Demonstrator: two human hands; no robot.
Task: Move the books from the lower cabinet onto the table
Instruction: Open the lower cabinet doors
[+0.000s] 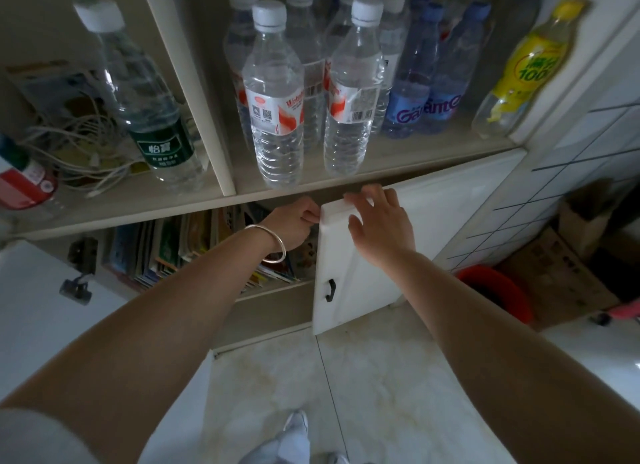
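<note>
Several colourful books (166, 249) stand upright in a row inside the lower cabinet, under the bottle shelf. The left white door (31, 311) is swung wide open. The right white door (367, 266), with a small black handle, is partly open. My left hand (294, 226), a silver bangle on its wrist, reaches into the cabinet with its fingers curled at the top inner edge of the right door. My right hand (379, 219) lies flat with spread fingers on the outer top corner of that door. Neither hand holds a book.
Several water bottles (277, 100) crowd the shelf above, with a yellow drink bottle (526, 65) at right and tangled white cables (79, 141) at left. A red bucket (498, 290) and cardboard boxes (568, 276) sit on the floor at right. A white surface (602, 356) shows at lower right.
</note>
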